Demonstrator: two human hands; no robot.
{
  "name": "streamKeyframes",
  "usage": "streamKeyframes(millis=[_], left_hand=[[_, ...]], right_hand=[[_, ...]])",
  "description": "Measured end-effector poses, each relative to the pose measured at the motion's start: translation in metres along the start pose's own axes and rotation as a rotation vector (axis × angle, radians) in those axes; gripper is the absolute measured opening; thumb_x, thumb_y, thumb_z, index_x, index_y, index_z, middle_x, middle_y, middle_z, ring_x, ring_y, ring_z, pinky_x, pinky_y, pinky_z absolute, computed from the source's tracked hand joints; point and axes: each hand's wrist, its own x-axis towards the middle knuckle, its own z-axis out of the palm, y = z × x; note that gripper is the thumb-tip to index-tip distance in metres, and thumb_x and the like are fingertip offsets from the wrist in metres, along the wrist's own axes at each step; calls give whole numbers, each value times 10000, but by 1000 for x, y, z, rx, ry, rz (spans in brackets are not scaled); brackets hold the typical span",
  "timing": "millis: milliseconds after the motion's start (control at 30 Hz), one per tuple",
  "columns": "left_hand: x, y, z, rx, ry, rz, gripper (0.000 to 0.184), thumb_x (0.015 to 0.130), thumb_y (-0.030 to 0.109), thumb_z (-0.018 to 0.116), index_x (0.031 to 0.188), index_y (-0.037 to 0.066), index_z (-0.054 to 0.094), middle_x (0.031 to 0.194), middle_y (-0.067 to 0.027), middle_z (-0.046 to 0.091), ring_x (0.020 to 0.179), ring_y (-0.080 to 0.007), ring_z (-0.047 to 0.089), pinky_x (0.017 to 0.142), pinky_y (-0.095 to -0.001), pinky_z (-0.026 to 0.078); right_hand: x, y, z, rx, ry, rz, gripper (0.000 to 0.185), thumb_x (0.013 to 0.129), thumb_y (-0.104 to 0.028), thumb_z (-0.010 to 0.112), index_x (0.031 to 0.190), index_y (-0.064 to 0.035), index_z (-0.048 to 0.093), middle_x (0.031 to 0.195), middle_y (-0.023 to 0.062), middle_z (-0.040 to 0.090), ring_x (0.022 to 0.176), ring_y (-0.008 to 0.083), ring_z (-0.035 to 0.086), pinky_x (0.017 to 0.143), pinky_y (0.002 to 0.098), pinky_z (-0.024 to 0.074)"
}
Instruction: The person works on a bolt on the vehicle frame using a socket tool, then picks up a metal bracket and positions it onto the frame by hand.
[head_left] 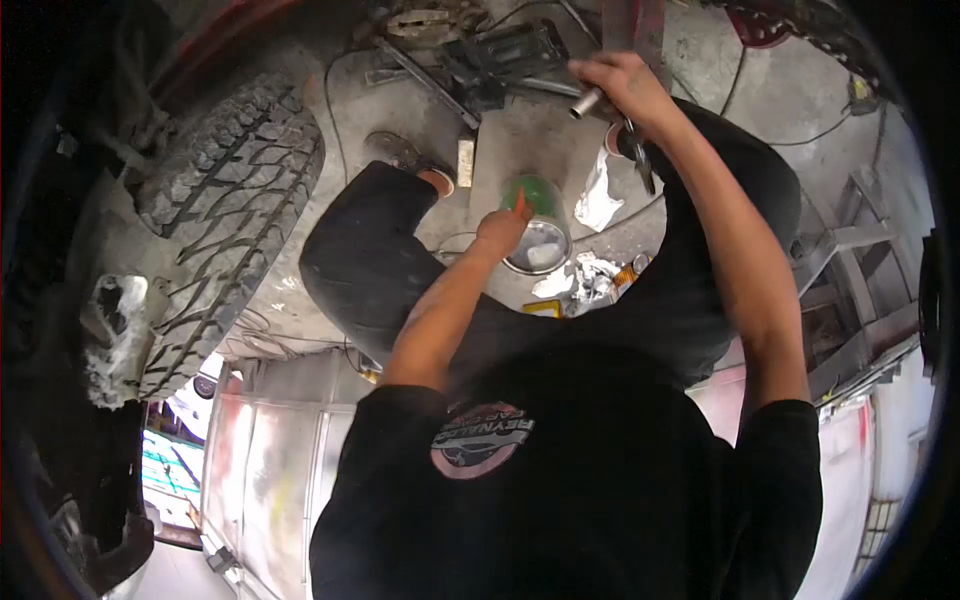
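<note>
Between the person's legs is a metal can [545, 240] with a green side, its round silver rim facing me and something pale inside. My left hand [503, 230] is closed against the can's left side, one finger lying along the green part; the rest of its fingers are partly hidden. Raised at the upper right, my right hand [632, 92] is wrapped around a metal tool with a hollow cylindrical end [587, 103] and a dark, shiny lower part [641, 165]. The tool's exact kind is unclear. White crumpled paper [599, 200] lies on the floor below that hand.
A large muddy tire [235, 220] stands at the left. Metal bars and dark parts [500, 60] lie on the concrete ahead. Crumpled foil-like scraps [595, 278] and a yellow item [541, 310] are near the can. A grey metal frame [850, 260] stands right; cables cross the floor.
</note>
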Motion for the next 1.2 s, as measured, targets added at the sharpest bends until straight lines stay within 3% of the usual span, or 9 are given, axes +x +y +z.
streamKeyframes(millis=[233, 267, 300, 367, 533, 600, 833, 1033, 1200], left_hand=[[70, -3, 36, 52, -178, 291, 562, 1020, 205, 431, 1571, 236, 326, 1036, -219, 715, 910, -360, 731, 802, -495, 568], [77, 0, 28, 6, -258, 254, 536, 1044, 275, 397, 1573, 240, 319, 1038, -231, 712, 904, -364, 729, 814, -509, 562], [81, 7, 22, -62, -263, 177, 653, 952, 172, 534, 1564, 245, 318, 1119, -227, 698, 953, -361, 722, 830, -497, 561], [82, 9, 9, 39, -252, 195, 721, 860, 88, 676, 1509, 229, 396, 1212, -219, 682, 1022, -363, 710, 863, -493, 550], [94, 11, -28, 362, -265, 354, 423, 917, 190, 617, 1335, 125, 607, 1209, -214, 689, 1039, -381, 699, 863, -509, 536], [93, 22, -36, 222, 86, 301, 236, 890, 186, 673, 1073, 47, 725, 1069, -202, 727, 1036, -392, 696, 876, -503, 540], [-70, 133, -57, -100, 834, 684, 422, 1018, 417, 542, 1053, 9, 644, 888, -251, 682, 873, -464, 656, 764, -552, 502], [-59, 169, -5, 203, 901, 910, 233, 947, 251, 629, 957, 18, 624, 860, -215, 669, 883, -438, 667, 741, -531, 517], [-100, 191, 30, 496, 447, 966, 230, 915, 261, 648, 972, 40, 676, 859, -206, 701, 886, -423, 687, 752, -528, 532]], right_hand=[[10, -67, 26, -136, 81, -386, 336, 943, -327, 668, 905, 6, 689, 640, -17, 503, 532, 70, 460, 495, 269, 360], [7, -75, 22, -130, 41, -349, 463, 902, -402, 686, 966, 56, 712, 685, 102, 608, 652, 182, 594, 652, 372, 490], [31, -55, 14, -573, 186, -1103, 442, 901, -386, 686, 963, 51, 716, 693, 85, 615, 653, 168, 586, 638, 367, 487], [0, -88, 18, -140, 104, -415, 402, 901, -371, 694, 977, 22, 729, 661, 33, 579, 610, 129, 544, 580, 329, 453], [-29, -109, 0, 92, 207, -583, 343, 923, -366, 694, 960, -28, 729, 677, -35, 578, 559, 51, 458, 489, 245, 337], [-44, -115, -10, 162, 203, -645, 302, 950, -345, 701, 870, -56, 658, 690, -36, 537, 539, 62, 432, 492, 236, 340], [-69, -57, -34, 618, 195, -606, 258, 963, -297, 699, 865, -75, 612, 674, -12, 517, 536, 87, 437, 465, 240, 346], [-160, -22, -25, 592, 404, -616, 219, 962, -275, 695, 901, -71, 647, 682, 25, 570, 523, 121, 487, 450, 265, 386], [-200, -34, -39, 560, 414, -721, 252, 956, -299, 706, 914, -64, 628, 698, 28, 563, 522, 117, 473, 455, 264, 393]])
